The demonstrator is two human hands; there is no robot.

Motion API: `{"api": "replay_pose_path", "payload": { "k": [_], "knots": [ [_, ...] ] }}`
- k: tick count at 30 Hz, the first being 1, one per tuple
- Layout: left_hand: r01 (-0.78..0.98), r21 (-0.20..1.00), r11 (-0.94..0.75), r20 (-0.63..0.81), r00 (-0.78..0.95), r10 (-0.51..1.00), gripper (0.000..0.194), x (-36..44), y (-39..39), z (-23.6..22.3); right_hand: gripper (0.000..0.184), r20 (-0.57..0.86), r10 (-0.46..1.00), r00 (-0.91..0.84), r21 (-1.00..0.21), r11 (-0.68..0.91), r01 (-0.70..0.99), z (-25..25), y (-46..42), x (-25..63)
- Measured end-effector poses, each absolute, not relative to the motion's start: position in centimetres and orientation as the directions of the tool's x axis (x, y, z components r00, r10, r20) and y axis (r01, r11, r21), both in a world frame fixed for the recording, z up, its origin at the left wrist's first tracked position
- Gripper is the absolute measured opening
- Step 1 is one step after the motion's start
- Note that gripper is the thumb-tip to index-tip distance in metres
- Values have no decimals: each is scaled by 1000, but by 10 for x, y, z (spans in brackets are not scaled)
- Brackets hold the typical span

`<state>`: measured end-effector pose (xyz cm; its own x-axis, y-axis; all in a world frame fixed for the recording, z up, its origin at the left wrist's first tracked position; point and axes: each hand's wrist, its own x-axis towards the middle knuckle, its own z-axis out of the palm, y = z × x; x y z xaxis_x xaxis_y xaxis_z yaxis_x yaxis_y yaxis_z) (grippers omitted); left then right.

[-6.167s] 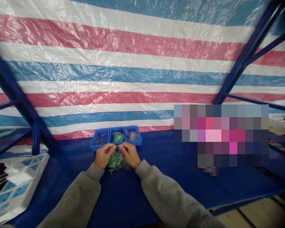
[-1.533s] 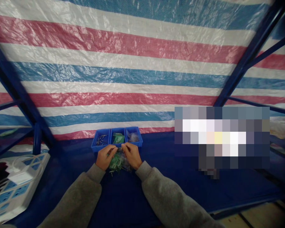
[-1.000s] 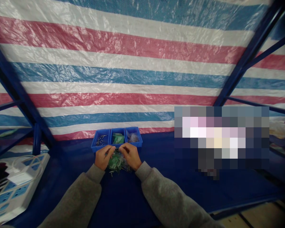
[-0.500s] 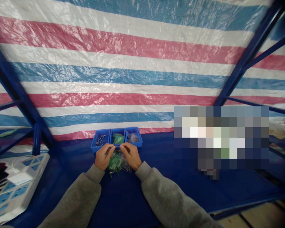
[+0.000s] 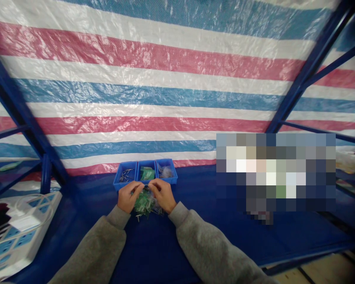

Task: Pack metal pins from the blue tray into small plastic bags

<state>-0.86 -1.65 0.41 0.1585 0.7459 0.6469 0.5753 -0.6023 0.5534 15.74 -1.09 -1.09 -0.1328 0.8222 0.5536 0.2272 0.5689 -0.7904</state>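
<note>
A blue-covered bench (image 5: 225,232) ran before a striped red, white and blue tarpaulin (image 5: 136,94), with a white power strip (image 5: 23,232) at left and a blue three-compartment tray (image 5: 144,175) ahead. The left hand (image 5: 128,197) and the right hand (image 5: 162,195) pinched something too small to tell above a heap of green parts and metal pins (image 5: 144,206), just before the tray. As earlier, both hands stayed over that heap.

Tarpaulin (image 5: 136,98): broad red, white, blue stripes, glossy. Frame bars (image 5: 310,67): dark blue. Work surface (image 5: 225,236): deep blue. Three-part tray (image 5: 144,175): bright blue. Parts pile (image 5: 143,206): mostly green. Sleeves (image 5: 207,244): mottled grey. Power strip (image 5: 20,232): white, blue panels.
</note>
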Motion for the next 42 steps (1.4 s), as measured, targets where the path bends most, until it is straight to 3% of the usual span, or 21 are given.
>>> {"api": "replay_pose_path", "payload": {
  "k": [8, 15, 20, 24, 29, 42],
  "knots": [
    [558, 491, -669, 756, 109, 645, 18, -8, -17, 2, 23, 561, 819, -122, -784, 573, 239, -12, -10, 154],
    [579, 582, -571, 662, 69, 746, 24, -10, -15, 4, 31, 520, 854, -8, -826, 505, 251, -10, -8, 157],
    [629, 485, -607, 715, 115, 690, 21, -9, -13, 1, 32, 523, 852, -9, -823, 508, 256, -9, -8, 158],
    [655, 481, -582, 712, 96, 696, 23, -9, -12, 1, 30, 529, 848, -1, -820, 512, 258, -10, -8, 158],
    [610, 449, -653, 712, 197, 674, 20, -10, -13, 5, 30, 540, 842, 17, -815, 517, 261, -10, -8, 158],
    [584, 599, -548, 603, 122, 789, 23, -8, -14, 3, 27, 552, 832, -45, -803, 546, 240, -13, -9, 157]
  ]
}}
